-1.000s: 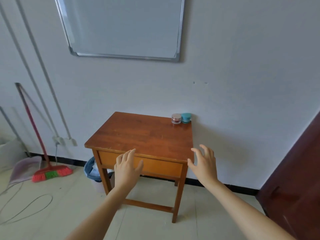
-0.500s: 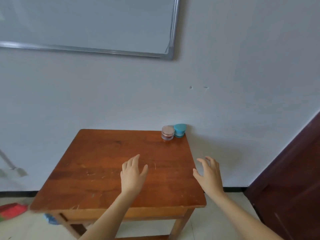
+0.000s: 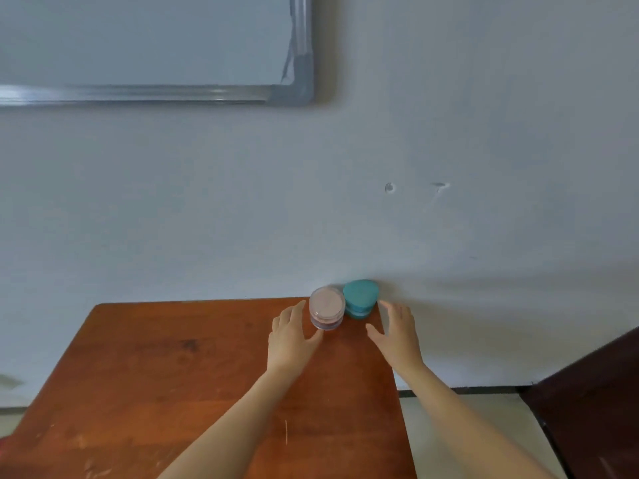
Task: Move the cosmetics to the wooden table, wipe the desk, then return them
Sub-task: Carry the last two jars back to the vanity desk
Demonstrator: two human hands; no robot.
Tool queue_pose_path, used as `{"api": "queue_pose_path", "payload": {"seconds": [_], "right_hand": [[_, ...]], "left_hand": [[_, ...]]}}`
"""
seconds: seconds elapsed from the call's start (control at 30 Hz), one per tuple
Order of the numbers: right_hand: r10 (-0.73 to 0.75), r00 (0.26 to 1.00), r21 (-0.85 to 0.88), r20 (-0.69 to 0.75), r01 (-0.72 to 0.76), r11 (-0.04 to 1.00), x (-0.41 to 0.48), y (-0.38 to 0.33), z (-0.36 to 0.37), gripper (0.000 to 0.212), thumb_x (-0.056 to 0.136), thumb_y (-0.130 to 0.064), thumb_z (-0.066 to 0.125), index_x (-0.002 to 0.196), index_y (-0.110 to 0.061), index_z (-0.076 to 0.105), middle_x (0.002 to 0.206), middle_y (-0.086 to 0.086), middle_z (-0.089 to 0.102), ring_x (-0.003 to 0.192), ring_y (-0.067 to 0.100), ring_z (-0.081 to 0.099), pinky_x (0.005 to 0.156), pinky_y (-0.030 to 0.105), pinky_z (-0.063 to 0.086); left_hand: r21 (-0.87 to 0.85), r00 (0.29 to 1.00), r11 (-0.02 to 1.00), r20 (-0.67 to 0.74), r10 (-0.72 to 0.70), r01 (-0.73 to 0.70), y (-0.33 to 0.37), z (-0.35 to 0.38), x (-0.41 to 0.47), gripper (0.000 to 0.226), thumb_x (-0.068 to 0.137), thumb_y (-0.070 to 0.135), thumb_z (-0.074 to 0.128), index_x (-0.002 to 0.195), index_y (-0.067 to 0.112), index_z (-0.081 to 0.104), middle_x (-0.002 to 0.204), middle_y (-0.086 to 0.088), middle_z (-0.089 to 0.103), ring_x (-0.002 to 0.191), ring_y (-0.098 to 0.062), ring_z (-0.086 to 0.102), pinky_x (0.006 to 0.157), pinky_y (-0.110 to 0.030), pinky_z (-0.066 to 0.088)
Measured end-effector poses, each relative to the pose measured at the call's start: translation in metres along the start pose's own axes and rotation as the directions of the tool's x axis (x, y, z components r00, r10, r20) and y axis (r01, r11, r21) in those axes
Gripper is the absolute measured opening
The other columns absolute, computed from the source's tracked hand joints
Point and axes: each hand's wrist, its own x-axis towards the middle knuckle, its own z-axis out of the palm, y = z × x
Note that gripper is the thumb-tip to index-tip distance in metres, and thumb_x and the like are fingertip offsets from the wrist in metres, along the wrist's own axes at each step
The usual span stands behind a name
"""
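Observation:
Two cosmetics stand side by side at the far right corner of the wooden table, against the wall. One is a clear round jar with pinkish content and a pale lid. The other is a teal rounded case just right of it. My left hand reaches in from the left, fingers spread, its thumb and fingertips right beside the jar. My right hand is spread open just right of the teal case, near the table's right edge. Neither hand holds anything.
A whiteboard hangs on the white wall above the table. A dark wooden door stands at the lower right. Pale floor tiles show between the table and the door.
I have come closer to the table. Both hands moved forward across the tabletop from its front part to the far right corner, arriving on either side of the two cosmetics.

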Motion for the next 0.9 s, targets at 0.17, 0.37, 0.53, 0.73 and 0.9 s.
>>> {"api": "queue_pose_path", "payload": {"seconds": [0.17,0.37,0.53,0.73,0.9], "right_hand": [[-0.006,0.998,0.124,0.056,-0.001,0.992,0.036,0.005,0.023,0.062,0.075,-0.012,0.071,0.13,-0.007,0.042,0.125,0.013,0.044,0.12,0.024,0.039,0.092,0.021,0.033],[0.009,0.998,0.223,0.066,-0.024,0.974,0.061,0.007,0.038,0.069,0.068,-0.015,0.076,0.129,-0.013,0.044,0.123,0.01,0.044,0.116,0.021,0.044,0.089,0.02,0.035],[0.041,0.998,0.167,0.054,-0.05,0.985,0.062,0.005,0.037,0.065,0.067,-0.024,0.075,0.125,-0.02,0.046,0.122,0.002,0.047,0.112,0.017,0.047,0.086,0.024,0.041],[0.088,0.994,0.14,-0.065,-0.078,0.987,0.02,0.003,0.015,0.064,0.068,-0.021,0.077,0.123,-0.019,0.046,0.12,-0.002,0.046,0.107,0.013,0.047,0.081,0.019,0.039],[0.193,0.965,0.132,-0.179,-0.171,0.976,-0.043,-0.011,-0.014,0.066,0.067,-0.022,0.078,0.124,-0.021,0.044,0.115,-0.007,0.041,0.101,0.006,0.042,0.082,0.022,0.042]], "left_hand": [[0.018,0.996,1.0,0.086,0.014,-0.016,0.005,0.024,0.04,0.069,0.078,0.036,0.065,0.138,0.022,0.031,0.133,-0.001,0.042,0.122,-0.02,0.037,0.098,-0.03,0.034],[0.049,0.992,0.999,0.13,0.0,-0.006,0.006,0.045,0.062,0.077,0.075,0.036,0.068,0.139,0.024,0.028,0.133,-0.001,0.039,0.122,-0.022,0.036,0.1,-0.03,0.035],[-0.083,0.992,0.996,0.122,0.021,-0.011,0.003,0.047,0.065,0.075,0.072,0.03,0.07,0.137,0.023,0.033,0.127,0.0,0.042,0.118,-0.019,0.04,0.097,-0.03,0.041],[-0.202,0.985,0.971,0.088,0.147,-0.127,0.002,0.027,0.046,0.075,0.07,0.026,0.074,0.135,0.023,0.037,0.127,0.0,0.043,0.12,-0.018,0.041,0.099,-0.034,0.043],[-0.319,0.961,0.929,0.139,0.24,-0.186,0.001,0.014,0.015,0.081,0.068,0.025,0.077,0.137,0.021,0.035,0.131,-0.001,0.041,0.124,-0.018,0.042,0.102,-0.034,0.041]]}}
